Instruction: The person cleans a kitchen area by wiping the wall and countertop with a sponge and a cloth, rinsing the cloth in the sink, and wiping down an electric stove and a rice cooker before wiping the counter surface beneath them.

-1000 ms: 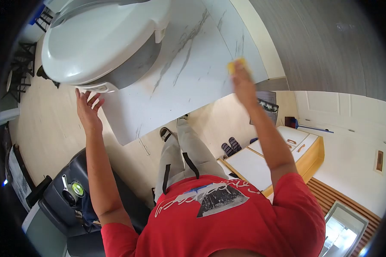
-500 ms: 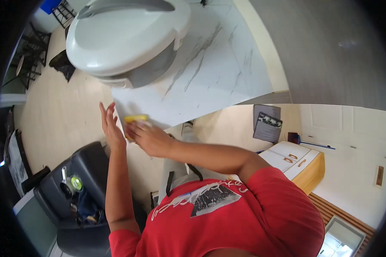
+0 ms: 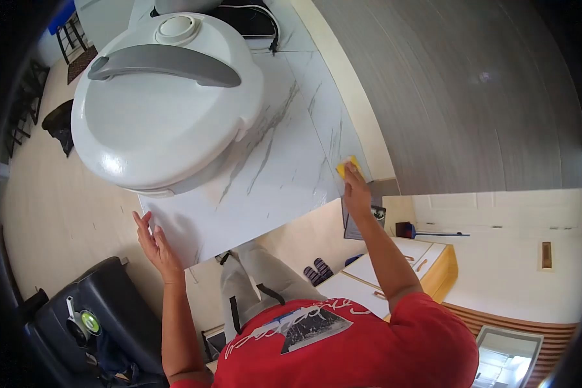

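Observation:
My right hand (image 3: 357, 194) presses a yellow sponge (image 3: 343, 166) on the marble-patterned countertop (image 3: 281, 155), at its right end beside the wall. At the left front corner of the counter, my left hand (image 3: 156, 249) is held with its fingers apart and nothing in it. Whether it touches the counter edge I cannot tell. A large white rice cooker (image 3: 155, 119) with a grey handle stands on the counter, beyond my left hand. Its lid is down.
Behind the cooker lie a black mat and a cord (image 3: 275, 39). A grey panel wall (image 3: 459, 97) borders the counter on the right. A black armchair (image 3: 103, 310) with items on it stands at lower left. A white cabinet (image 3: 355, 284) is behind me at right.
My right hand has carried the sponge from the left front corner across to the counter's right end. The view has shifted, showing more of the cooker; my left hand stays near the corner.

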Demonstrator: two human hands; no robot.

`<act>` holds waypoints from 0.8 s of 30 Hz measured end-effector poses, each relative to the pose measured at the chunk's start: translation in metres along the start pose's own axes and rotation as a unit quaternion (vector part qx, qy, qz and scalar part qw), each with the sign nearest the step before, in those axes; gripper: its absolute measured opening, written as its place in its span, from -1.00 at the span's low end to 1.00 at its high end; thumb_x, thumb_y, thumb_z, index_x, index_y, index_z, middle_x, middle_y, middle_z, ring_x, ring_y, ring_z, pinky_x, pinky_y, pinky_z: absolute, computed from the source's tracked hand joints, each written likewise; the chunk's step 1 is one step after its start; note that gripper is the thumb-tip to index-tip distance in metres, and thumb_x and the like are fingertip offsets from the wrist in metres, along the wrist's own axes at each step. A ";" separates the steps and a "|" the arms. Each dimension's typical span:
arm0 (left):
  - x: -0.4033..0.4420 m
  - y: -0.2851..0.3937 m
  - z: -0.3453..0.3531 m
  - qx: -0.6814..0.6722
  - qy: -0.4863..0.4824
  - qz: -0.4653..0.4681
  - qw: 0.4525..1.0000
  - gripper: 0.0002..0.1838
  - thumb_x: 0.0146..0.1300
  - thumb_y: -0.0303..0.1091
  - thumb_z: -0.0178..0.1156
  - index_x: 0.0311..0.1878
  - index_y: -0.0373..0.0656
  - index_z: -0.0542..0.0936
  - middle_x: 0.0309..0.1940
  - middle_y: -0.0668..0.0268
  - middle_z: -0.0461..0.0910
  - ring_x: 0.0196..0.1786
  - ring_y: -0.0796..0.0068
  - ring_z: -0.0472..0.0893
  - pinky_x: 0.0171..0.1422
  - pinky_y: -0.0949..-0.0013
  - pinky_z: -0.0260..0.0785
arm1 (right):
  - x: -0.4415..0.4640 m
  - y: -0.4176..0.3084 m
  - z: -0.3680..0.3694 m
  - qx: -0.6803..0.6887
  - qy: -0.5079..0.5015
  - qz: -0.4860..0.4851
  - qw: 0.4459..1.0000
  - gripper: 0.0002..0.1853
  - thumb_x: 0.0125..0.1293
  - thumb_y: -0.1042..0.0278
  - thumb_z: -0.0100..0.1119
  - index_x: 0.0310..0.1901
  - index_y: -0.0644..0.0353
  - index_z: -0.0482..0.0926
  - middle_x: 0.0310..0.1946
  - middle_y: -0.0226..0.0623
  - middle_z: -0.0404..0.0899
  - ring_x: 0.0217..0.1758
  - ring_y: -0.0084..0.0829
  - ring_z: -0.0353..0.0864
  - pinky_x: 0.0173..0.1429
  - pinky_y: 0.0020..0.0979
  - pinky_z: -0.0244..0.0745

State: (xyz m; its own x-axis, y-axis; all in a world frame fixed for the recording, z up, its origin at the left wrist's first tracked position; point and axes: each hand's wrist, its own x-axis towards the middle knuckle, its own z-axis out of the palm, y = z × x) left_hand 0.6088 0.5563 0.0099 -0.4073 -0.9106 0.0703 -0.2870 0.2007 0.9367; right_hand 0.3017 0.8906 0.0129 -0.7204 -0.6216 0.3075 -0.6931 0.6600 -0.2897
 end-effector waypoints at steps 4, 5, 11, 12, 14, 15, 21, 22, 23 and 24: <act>0.000 0.001 -0.001 0.036 0.003 -0.006 0.999 -0.42 0.37 -0.17 -0.11 0.39 -0.17 0.10 0.02 0.19 0.43 0.07 0.35 0.30 0.19 0.32 0.11 | 0.072 0.037 0.012 -0.048 -0.002 -0.017 0.999 -0.61 0.14 0.71 -0.07 0.04 0.33 0.46 0.03 -0.02 0.48 0.15 -0.15 0.43 0.24 -0.32 0.33; 0.002 0.002 -0.001 0.038 0.005 -0.009 0.999 -0.42 0.37 -0.17 -0.11 0.39 -0.17 0.10 0.02 0.19 0.43 0.07 0.35 0.30 0.19 0.32 0.11 | 0.108 0.039 0.027 -0.058 -0.008 -0.010 0.998 -0.63 0.17 0.68 -0.08 0.04 0.34 0.46 0.03 -0.02 0.48 0.15 -0.15 0.44 0.24 -0.32 0.33; -0.012 -0.030 -0.005 0.016 0.037 -0.053 0.998 -0.52 0.36 -0.23 -0.10 0.27 -0.28 0.28 0.02 0.20 0.42 0.06 0.40 0.36 0.21 0.35 0.13 | 0.319 0.036 0.070 -0.238 -0.136 0.001 0.962 -0.78 0.27 0.44 -0.15 -0.26 0.29 0.53 -0.23 -0.07 0.56 -0.12 -0.14 0.55 -0.01 -0.17 0.44; -0.011 -0.027 -0.008 -0.005 0.033 -0.050 0.998 -0.54 0.37 -0.25 -0.10 0.25 -0.31 0.30 0.03 0.19 0.41 0.08 0.38 0.36 0.22 0.35 0.12 | 0.318 0.037 0.072 -0.242 -0.145 -0.001 0.960 -0.78 0.27 0.44 -0.15 -0.26 0.29 0.53 -0.23 -0.07 0.56 -0.12 -0.14 0.55 -0.01 -0.17 0.44; -0.009 -0.023 -0.009 -0.030 0.022 -0.049 0.998 -0.56 0.37 -0.27 -0.10 0.22 -0.34 0.32 0.04 0.18 0.41 0.10 0.37 0.36 0.24 0.35 0.12 | 0.309 0.047 0.053 -0.432 -0.221 -0.191 0.853 -0.82 0.22 0.43 -0.11 -0.32 0.27 0.52 -0.30 -0.10 0.55 -0.19 -0.15 0.56 -0.07 -0.17 0.46; -0.009 -0.022 -0.009 -0.036 0.028 -0.050 0.998 -0.57 0.37 -0.29 -0.10 0.20 -0.35 0.33 0.04 0.17 0.41 0.11 0.36 0.36 0.25 0.35 0.11 | 0.285 0.057 0.039 -0.398 -0.244 -0.196 0.862 -0.82 0.19 0.44 -0.10 -0.30 0.27 0.51 -0.31 -0.10 0.54 -0.20 -0.14 0.55 -0.07 -0.18 0.46; -0.005 -0.020 -0.013 0.017 0.026 -0.020 0.999 -0.63 0.38 -0.32 -0.10 0.12 -0.38 0.37 0.05 0.15 0.39 0.12 0.35 0.36 0.26 0.37 0.10 | 0.087 0.038 -0.096 -0.327 -0.338 -0.293 0.833 -0.76 0.21 0.44 -0.13 -0.16 0.36 0.46 -0.25 -0.02 0.54 -0.18 -0.13 0.58 -0.11 -0.14 0.48; -0.006 -0.019 -0.012 0.009 0.026 -0.021 0.999 -0.64 0.38 -0.32 -0.10 0.11 -0.39 0.38 0.05 0.15 0.39 0.12 0.35 0.35 0.26 0.36 0.10 | 0.093 0.041 -0.098 -0.330 -0.339 -0.291 0.831 -0.76 0.21 0.44 -0.13 -0.16 0.36 0.46 -0.25 -0.02 0.54 -0.18 -0.13 0.58 -0.11 -0.14 0.48; -0.007 -0.018 -0.013 0.009 0.023 -0.024 0.999 -0.64 0.38 -0.32 -0.10 0.11 -0.39 0.38 0.05 0.15 0.39 0.12 0.35 0.35 0.26 0.36 0.10 | 0.114 0.029 -0.097 -0.338 -0.412 -0.215 0.819 -0.77 0.22 0.44 -0.14 -0.19 0.35 0.47 -0.26 -0.02 0.54 -0.19 -0.12 0.58 -0.12 -0.13 0.48; -0.008 -0.018 -0.012 -0.013 0.025 -0.037 0.999 -0.64 0.38 -0.32 -0.10 0.12 -0.39 0.37 0.04 0.13 0.40 0.11 0.33 0.37 0.25 0.35 0.12 | 0.142 0.030 -0.087 -0.340 -0.478 -0.141 0.798 -0.78 0.23 0.43 -0.14 -0.21 0.34 0.47 -0.27 -0.01 0.54 -0.21 -0.11 0.58 -0.13 -0.12 0.48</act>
State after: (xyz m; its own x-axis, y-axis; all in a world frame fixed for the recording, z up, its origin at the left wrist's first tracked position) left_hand 0.6278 0.5555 -0.0036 -0.3414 -0.9398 0.0172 -0.2915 0.1232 0.9486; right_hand 0.1805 0.8591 0.1271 -0.4523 -0.6088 -0.6518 -0.8919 0.3122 0.3272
